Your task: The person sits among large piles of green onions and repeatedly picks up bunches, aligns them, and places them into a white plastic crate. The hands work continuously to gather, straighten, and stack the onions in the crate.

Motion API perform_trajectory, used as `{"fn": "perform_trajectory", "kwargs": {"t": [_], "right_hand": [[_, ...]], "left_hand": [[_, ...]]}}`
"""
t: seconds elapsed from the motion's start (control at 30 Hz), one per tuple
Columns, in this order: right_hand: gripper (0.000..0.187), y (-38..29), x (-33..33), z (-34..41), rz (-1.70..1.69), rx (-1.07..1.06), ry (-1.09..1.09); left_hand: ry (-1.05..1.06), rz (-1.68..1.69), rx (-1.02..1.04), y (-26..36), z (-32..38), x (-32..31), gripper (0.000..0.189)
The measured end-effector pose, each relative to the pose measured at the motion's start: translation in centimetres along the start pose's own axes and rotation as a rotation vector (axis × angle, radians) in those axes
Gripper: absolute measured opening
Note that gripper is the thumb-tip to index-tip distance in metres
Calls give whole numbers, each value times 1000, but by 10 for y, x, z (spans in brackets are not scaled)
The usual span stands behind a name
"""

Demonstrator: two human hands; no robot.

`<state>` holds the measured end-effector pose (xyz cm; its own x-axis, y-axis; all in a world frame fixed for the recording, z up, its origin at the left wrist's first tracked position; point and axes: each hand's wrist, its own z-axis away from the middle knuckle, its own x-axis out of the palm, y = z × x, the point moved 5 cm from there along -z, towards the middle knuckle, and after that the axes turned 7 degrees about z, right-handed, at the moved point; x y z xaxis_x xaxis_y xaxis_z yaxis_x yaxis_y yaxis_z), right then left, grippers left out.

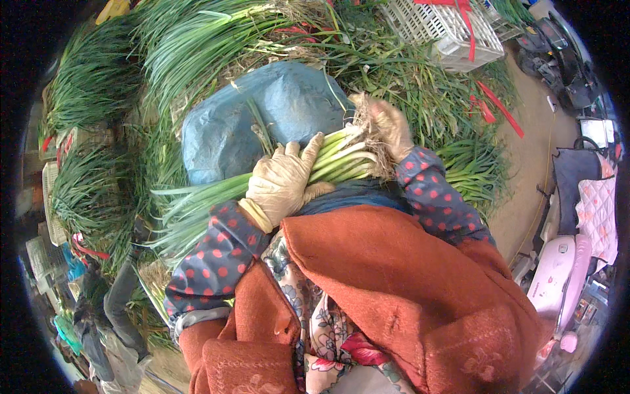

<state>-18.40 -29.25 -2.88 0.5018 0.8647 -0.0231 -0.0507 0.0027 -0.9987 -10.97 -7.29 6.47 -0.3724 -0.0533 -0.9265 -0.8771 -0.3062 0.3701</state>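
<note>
A bunch of long green onions (339, 157) lies across my lap, white stems and roots to the right, green leaves spread to the left. Over its stems rests my gloved left hand (283, 180), thumb and fingers holding it down. My gloved right hand (389, 128) is at the root end, fingers curled in at the roots; whether it grips them is hard to tell. A blue plastic sheet or bag (295, 108) bulges just beyond the bunch, with a loose stalk (261, 128) on it.
Heaps of green onions (197, 49) lie beyond and to the left. Loose leaves (408, 83) and another bunch (472, 172) are at the right. A white plastic crate (443, 29) with red ties stands at the upper right. Another person's leg (123, 305) shows lower left; a pink scooter (556, 280) stands right.
</note>
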Motion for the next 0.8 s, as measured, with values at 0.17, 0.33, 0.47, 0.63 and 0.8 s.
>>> {"fn": "perform_trajectory", "kwargs": {"t": [0.17, 0.33, 0.47, 0.63, 0.8], "right_hand": [[40, -131, 29, 7, 694, -585, -9], [44, -89, 88, 38, 1254, -738, -369], [39, -82, 74, 29, 1100, -554, -535], [34, -136, 68, -59, 896, -499, -351], [40, -128, 105, -178, 1176, -760, -114]], "left_hand": [[-2, 157, -28, -8, 8, 10, 63], [-93, 264, -42, -26, 11, 17, 62], [-320, 384, -62, -52, 12, -35, 36], [192, 401, -188, -115, -20, -95, 25], [509, 620, -242, -164, -50, -92, 20]]}}
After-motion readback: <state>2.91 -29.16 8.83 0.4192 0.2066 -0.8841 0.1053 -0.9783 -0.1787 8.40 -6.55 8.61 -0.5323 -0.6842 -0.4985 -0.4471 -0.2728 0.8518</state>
